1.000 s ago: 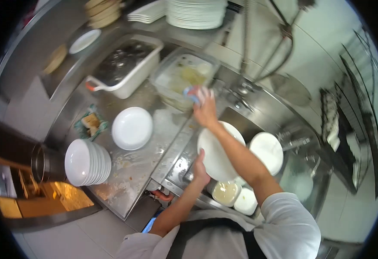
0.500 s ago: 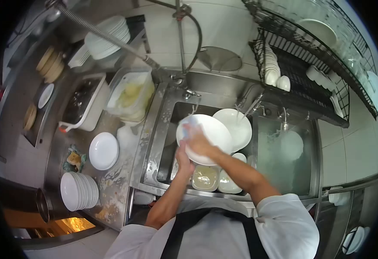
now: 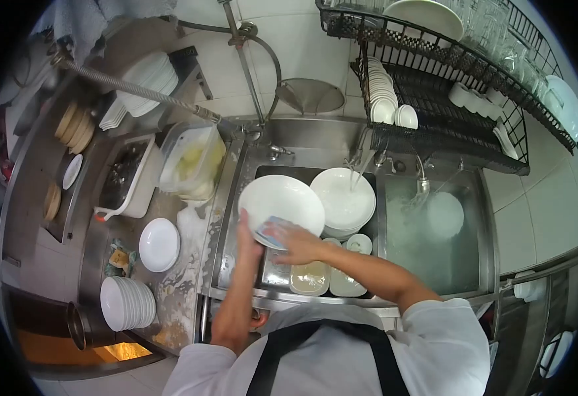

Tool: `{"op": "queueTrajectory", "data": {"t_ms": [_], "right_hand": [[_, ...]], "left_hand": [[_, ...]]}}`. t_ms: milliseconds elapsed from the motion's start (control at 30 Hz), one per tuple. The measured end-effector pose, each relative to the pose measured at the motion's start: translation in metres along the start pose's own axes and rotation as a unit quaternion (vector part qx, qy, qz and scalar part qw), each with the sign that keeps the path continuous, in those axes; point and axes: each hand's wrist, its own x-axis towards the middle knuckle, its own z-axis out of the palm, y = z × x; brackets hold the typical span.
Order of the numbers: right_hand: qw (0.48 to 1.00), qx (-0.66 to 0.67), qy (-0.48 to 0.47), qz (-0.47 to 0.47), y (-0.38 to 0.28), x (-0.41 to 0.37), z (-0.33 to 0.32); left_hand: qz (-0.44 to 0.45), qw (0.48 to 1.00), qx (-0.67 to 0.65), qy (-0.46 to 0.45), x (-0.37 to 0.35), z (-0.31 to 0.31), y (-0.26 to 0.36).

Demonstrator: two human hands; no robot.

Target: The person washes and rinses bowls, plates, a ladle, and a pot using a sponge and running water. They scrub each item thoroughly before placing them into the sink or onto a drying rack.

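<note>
In the head view, a large white plate is held tilted over the left sink basin. My left hand grips its lower left edge. Pressed against the plate's face near its lower rim is a pale blue sponge, with the fingers of my right hand closed over it. Right beside the plate, a stack of white bowls sits in the basin under a running tap. Square white dishes with cloudy liquid, including one dish, stand below my right forearm.
In the right basin, a white plate lies under water. On the left counter are a plate stack, small plates, a clear tub and a white bin. A black dish rack hangs above.
The plate and both hands have moved left in view. My right hand and the sponge have gone from the plate's upper left down to its lower rim. The view has shifted slightly.
</note>
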Motion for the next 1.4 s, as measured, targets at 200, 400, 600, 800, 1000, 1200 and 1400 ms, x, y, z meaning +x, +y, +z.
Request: {"op": "queueTrajectory", "data": {"t_ms": [200, 400, 600, 800, 1000, 1200, 1400], "right_hand": [[0.986, -0.14, 0.092, -0.019, -0.018, 0.001, -0.005], [0.96, -0.188, 0.141, -0.152, 0.005, 0.003, 0.013], [0.989, -0.109, 0.09, -0.044, -0.011, 0.025, 0.026], [0.986, -0.158, 0.01, -0.058, 0.058, 0.001, 0.03], [0.997, 0.034, -0.061, 0.032, -0.052, 0.028, -0.025], [0.959, -0.117, 0.158, -0.205, -0.021, -0.002, 0.001], [0.776, 0.565, 0.28, 0.014, -0.045, -0.017, -0.013]], "left_hand": [[0.048, 0.99, 0.11, 0.076, 0.025, -0.007, -0.016], [-0.024, 0.994, 0.096, 0.047, 0.013, -0.027, 0.031], [0.041, 0.989, 0.084, 0.116, 0.035, -0.034, -0.016], [0.027, 0.988, 0.098, 0.113, -0.01, -0.028, 0.021], [-0.006, 0.987, 0.157, 0.037, -0.004, -0.029, -0.005], [0.036, 0.991, -0.065, -0.11, 0.037, -0.095, 0.027], [0.087, 0.934, -0.193, -0.288, 0.06, -0.142, -0.021]]}}
